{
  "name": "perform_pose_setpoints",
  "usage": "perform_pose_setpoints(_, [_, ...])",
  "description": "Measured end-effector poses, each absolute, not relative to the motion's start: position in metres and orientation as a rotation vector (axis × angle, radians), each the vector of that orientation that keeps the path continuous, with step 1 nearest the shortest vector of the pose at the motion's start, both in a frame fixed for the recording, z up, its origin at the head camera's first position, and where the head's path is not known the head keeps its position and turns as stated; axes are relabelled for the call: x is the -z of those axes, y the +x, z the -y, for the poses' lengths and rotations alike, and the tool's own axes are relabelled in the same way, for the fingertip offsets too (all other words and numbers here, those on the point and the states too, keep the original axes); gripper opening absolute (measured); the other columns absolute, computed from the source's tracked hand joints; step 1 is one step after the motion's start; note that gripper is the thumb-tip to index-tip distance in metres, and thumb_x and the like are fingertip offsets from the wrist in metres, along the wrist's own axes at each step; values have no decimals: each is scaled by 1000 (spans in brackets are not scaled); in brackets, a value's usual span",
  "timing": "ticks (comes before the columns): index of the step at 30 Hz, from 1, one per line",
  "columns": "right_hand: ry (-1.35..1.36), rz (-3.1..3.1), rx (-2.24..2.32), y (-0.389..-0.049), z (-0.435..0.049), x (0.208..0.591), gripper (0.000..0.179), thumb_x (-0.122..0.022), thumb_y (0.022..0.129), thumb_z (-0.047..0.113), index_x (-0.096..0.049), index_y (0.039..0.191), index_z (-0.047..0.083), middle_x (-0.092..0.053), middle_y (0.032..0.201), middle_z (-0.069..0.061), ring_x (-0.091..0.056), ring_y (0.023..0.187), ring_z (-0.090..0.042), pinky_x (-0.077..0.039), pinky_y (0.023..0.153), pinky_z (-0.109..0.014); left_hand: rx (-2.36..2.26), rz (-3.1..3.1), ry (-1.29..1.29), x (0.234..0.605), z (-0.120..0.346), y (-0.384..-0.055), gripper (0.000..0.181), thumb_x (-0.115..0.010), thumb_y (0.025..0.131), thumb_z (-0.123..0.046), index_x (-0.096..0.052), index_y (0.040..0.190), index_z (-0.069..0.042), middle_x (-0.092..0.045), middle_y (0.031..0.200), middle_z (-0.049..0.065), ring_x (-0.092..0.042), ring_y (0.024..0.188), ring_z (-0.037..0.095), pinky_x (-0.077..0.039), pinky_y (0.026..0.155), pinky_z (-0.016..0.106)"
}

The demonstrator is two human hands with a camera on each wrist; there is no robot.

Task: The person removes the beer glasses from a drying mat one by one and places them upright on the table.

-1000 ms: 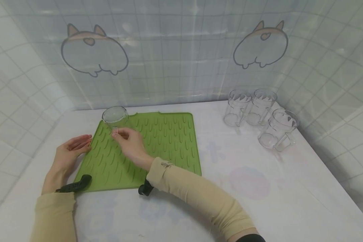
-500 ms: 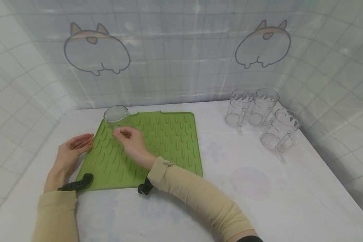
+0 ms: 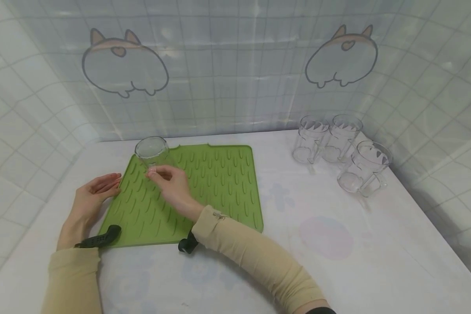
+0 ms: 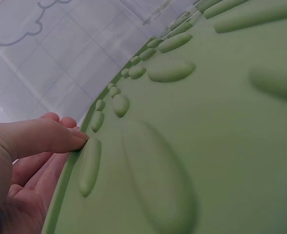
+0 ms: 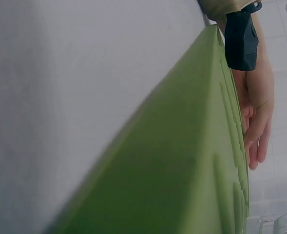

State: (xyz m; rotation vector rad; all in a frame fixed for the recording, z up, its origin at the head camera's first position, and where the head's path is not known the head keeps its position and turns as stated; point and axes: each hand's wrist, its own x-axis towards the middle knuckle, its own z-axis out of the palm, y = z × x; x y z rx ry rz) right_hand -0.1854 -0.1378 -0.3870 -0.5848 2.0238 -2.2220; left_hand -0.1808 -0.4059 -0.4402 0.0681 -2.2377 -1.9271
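Note:
A clear glass mug [image 3: 152,148] stands at the far left corner of a green ridged mat [image 3: 220,187]. My right hand [image 3: 172,185] reaches over the mat and pinches the mug's handle between thumb and fingers. Which way up this mug stands I cannot tell. Beside the mat's left edge rests my left hand [image 3: 92,196], fingers relaxed. In the left wrist view its thumb [image 4: 60,139] touches the mat's rim while the other fingers lie outside it. The right wrist view shows the mat's near edge, the left hand beyond it and a bit of glass [image 5: 284,223].
Two glass mugs stand close together at the back right, one [image 3: 310,139] partly before the other [image 3: 341,138]. A third mug [image 3: 364,168] stands nearer the right edge, handle toward the right. A tiled-pattern sheet [image 3: 235,78] rises behind the white table [image 3: 361,270].
The view shifts slightly between the first and second frames. Both hands, the mug and the mat keep their places.

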Motion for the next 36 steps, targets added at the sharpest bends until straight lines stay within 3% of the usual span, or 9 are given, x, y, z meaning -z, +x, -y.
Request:
perform_pose_setpoints(11, [-644, -2045, 2203, -187, 136, 388, 21, -60, 92, 25, -69, 104, 10, -68, 95, 10, -59, 88, 3, -52, 77, -14, 1876, 2293, 96, 440, 408, -182, 60, -73, 81, -8, -47, 135, -2, -62, 122, -9, -61, 99, -5, -49, 82, 7])
perform_pose_setpoints(22, [-633, -2045, 2255, -183, 134, 388, 16, -63, 90, 24, -70, 100, 13, -70, 91, 7, -60, 85, 3, -53, 75, -15, 1970, 2221, 59, 439, 408, -183, 61, -72, 80, -2, -45, 135, 3, -61, 125, -3, -62, 100, -1, -50, 84, 10])
perform_pose_setpoints(36, [-609, -2077, 2170, -174, 128, 384, 16, -63, 90, 26, -72, 98, 15, -68, 90, 14, -60, 84, 3, -53, 71, -15, 2055, 2160, 27, 441, 410, -184, 61, -70, 81, 2, -43, 135, 5, -64, 118, -7, -63, 100, 1, -51, 84, 12])
